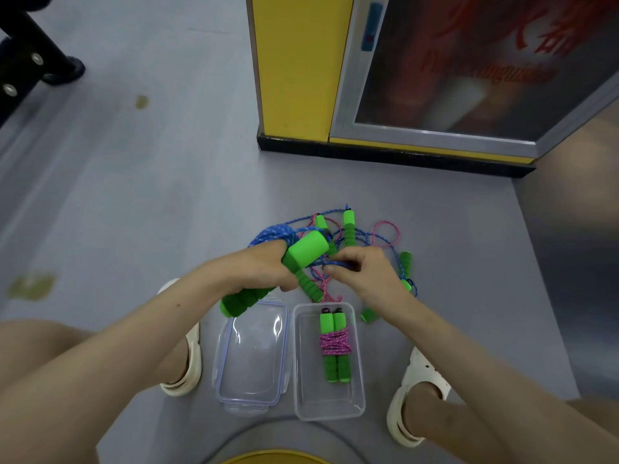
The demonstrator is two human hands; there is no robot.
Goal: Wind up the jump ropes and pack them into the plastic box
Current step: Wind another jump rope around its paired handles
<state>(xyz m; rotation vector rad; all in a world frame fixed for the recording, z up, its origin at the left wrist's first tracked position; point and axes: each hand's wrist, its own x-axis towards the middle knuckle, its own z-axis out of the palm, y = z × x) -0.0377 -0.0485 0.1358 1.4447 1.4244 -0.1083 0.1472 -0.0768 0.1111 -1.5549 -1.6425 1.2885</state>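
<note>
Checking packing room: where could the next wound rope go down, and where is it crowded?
Free: plastic box floor left of and nearer than the wound pink rope; the lid beside it. Crowded: loose ropes beyond the box, below left hand gripping green handles, right hand pinching blue cord.
</note>
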